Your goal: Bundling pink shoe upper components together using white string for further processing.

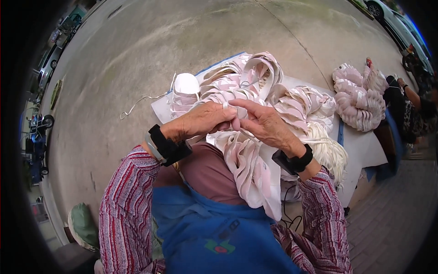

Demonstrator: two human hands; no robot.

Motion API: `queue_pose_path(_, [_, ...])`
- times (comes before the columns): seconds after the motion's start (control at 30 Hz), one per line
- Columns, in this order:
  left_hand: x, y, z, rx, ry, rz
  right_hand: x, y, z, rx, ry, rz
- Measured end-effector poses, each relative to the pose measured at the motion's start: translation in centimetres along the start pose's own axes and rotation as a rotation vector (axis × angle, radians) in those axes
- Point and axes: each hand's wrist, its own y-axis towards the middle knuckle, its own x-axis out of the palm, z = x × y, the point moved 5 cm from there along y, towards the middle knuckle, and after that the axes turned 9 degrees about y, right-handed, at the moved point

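Note:
My left hand (207,119) is closed, its thumb and forefinger pinched at a small white bit by the fingertips. Against it, my right hand (270,125) has its forefinger stretched over the left fingertips and its other fingers bent in. What lies between the fingers is too small to make out. Below both hands, a run of overlapping white and pink shoe-upper pieces (248,171) hangs over my knee. Just beyond them, more curled rows of these pieces (228,84) are heaped on a board, with one rounded white piece (187,83) at the left.
The pale board (365,153) lies under the heap. A bundle of white laces (324,148) rests at its right. Another coil of pieces (358,102) is beside a person (413,107) at the far right. A loose white cord (134,107) trails off left; a green bag-like item (83,223) sits lower left.

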Motion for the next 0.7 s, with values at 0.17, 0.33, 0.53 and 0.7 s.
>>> queue_pose_path(0.17, [-0.3,-0.1,0.0,0.048,-0.064,0.031,-1.5,0.0,1.2,-0.038,-0.218,0.01])
queue_pose_path(0.33, [-1.1,0.9,-2.7,-0.012,-0.045,0.017,-2.9,-2.3,-1.0,0.149,-0.025,-0.061])
queue_pose_path(0.53, [0.0,0.4,-2.4,0.042,-0.241,-0.007,1.2,-5.8,-1.5,0.128,-0.179,-0.289])
queue_pose_path(0.7, [-0.5,-0.2,-2.0,0.028,-0.13,0.069,-0.1,-4.9,1.6,0.057,-0.097,0.086])
